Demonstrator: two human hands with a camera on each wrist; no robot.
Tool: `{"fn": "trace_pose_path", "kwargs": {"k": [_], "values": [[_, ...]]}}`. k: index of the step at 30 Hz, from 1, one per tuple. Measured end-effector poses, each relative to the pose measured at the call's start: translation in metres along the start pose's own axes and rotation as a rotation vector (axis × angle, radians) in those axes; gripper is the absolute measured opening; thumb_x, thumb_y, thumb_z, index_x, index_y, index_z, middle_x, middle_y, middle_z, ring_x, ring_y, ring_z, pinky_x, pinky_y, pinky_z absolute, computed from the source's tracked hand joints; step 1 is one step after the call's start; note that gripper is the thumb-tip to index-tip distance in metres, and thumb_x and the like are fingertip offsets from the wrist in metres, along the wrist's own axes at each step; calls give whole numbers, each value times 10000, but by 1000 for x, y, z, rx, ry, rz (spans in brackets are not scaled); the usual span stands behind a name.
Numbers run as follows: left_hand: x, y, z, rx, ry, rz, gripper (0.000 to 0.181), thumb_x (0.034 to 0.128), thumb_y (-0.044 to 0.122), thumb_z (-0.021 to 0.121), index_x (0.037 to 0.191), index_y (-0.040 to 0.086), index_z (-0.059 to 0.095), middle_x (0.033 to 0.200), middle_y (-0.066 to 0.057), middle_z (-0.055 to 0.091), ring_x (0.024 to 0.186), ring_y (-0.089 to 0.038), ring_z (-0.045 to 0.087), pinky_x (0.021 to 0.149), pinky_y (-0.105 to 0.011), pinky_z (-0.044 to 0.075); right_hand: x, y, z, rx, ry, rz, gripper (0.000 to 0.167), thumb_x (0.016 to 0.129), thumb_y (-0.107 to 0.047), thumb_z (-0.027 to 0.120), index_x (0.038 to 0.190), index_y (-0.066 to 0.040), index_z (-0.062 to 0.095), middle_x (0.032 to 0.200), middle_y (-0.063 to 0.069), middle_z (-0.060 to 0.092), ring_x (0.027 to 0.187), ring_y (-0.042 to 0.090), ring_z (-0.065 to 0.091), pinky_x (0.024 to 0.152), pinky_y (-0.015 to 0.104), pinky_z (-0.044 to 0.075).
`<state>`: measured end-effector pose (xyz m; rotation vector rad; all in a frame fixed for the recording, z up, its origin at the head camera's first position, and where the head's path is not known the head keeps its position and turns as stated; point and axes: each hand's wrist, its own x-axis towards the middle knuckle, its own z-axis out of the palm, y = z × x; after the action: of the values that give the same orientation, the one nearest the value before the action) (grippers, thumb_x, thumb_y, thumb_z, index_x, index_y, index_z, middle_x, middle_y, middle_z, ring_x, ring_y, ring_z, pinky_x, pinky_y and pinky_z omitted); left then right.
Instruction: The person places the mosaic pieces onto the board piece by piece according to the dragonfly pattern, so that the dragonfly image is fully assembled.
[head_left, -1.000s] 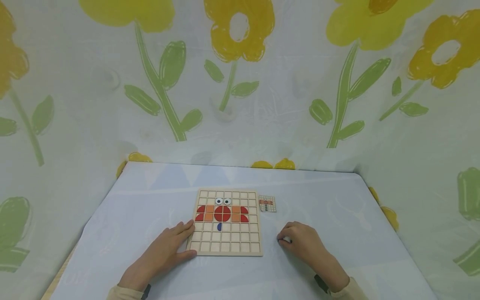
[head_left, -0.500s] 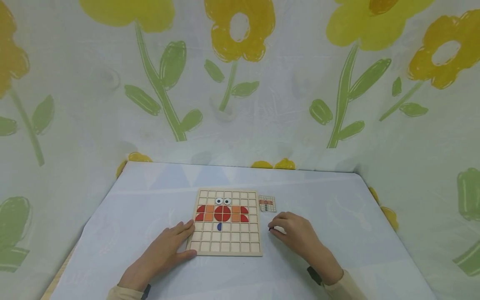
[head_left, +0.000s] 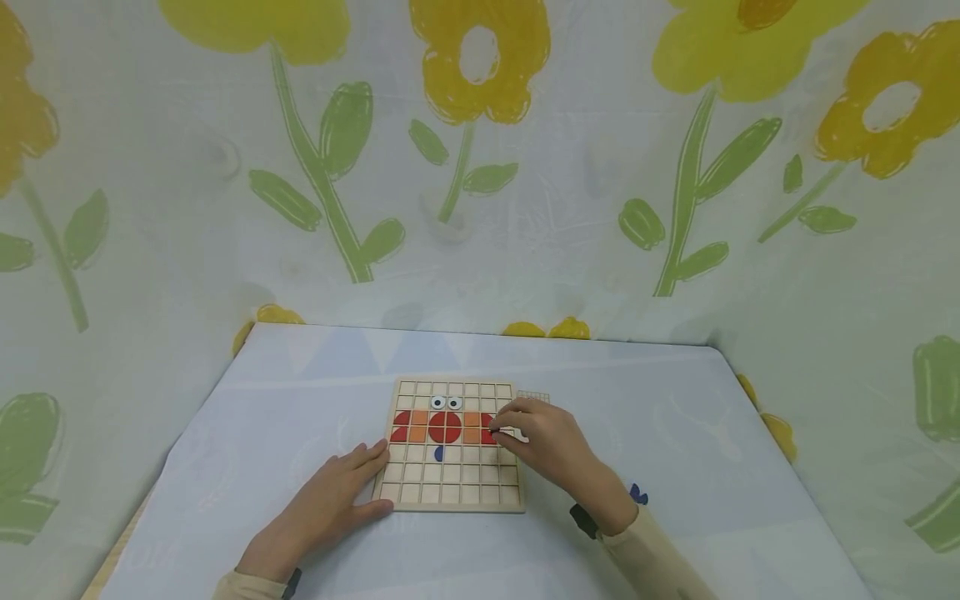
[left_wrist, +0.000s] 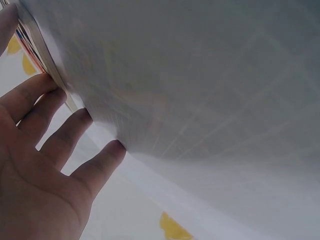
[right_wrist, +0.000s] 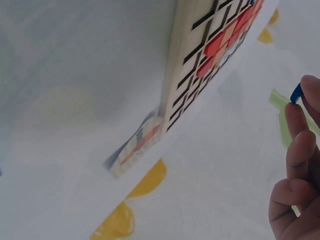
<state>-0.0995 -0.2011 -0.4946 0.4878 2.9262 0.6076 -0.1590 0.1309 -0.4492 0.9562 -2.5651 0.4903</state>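
A wooden grid board (head_left: 450,495) lies on the table with a crab-like picture of tiles in its cells. Its red circle (head_left: 445,427) sits between orange squares and red quarter tiles, below two eye tiles (head_left: 446,403). One blue quarter-round or half-round tile (head_left: 439,453) lies under the circle. My left hand (head_left: 322,504) rests against the board's left edge, fingers extended. Over the board's right side hovers my right hand (head_left: 551,442), pinching a small blue tile (right_wrist: 297,93) between thumb and finger, seen edge-on in the right wrist view.
A small pattern card (right_wrist: 137,147) lies just right of the board, partly hidden by the right hand in the head view. Blue pieces (head_left: 638,494) lie on the table beside the right wrist. A flowered cloth wall (head_left: 540,208) stands behind the table.
My right hand has moved left and away from me, from the table to above the board, carrying the blue tile. Blue pieces near the wrist have come into view. My left hand has stayed put.
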Motion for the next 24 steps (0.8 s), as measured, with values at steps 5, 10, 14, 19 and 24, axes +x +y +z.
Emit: {"fn": "trace_pose_path", "kwargs": {"k": [5, 10, 14, 19, 24], "values": [[0, -2, 1, 4, 12, 28, 792, 861, 512, 762, 1475, 69, 530, 1562, -55, 461, 1440, -362, 400, 1161, -612, 317, 14, -4, 7, 48, 37, -43, 203, 793, -193, 893, 973, -227, 806, 982, -108, 726, 955, 66, 674, 772, 219, 582], [-1, -2, 0, 1, 13, 41, 787, 870, 512, 753, 1475, 63, 528, 1562, -60, 459, 1438, -369, 399, 1159, -618, 315, 27, -8, 16, 80, 28, -95, 194, 798, -179, 889, 972, -200, 803, 986, -90, 731, 939, 82, 675, 734, 217, 581], [-2, -2, -1, -2, 9, 35, 789, 866, 511, 756, 1474, 61, 529, 1561, -63, 460, 1439, -368, 398, 1160, -616, 315, 34, -12, 23, 52, -55, -89, 176, 820, -239, 873, 980, -210, 804, 998, -80, 735, 936, 93, 685, 745, 215, 582], [-1, -1, -1, -1, 5, 21, 796, 858, 515, 763, 1474, 68, 531, 1560, -60, 462, 1442, -360, 396, 1166, -606, 313, 38, -18, 34, 35, -188, -90, 115, 859, -263, 840, 965, -225, 813, 990, -92, 723, 912, 69, 672, 772, 200, 572], [0, -1, 0, -1, 11, 19, 795, 854, 509, 771, 1474, 72, 532, 1560, -55, 463, 1441, -352, 401, 1167, -598, 318, 39, -22, 43, 29, -280, -100, 129, 866, -272, 833, 985, -223, 818, 985, -101, 712, 881, 51, 645, 755, 179, 547]]}}
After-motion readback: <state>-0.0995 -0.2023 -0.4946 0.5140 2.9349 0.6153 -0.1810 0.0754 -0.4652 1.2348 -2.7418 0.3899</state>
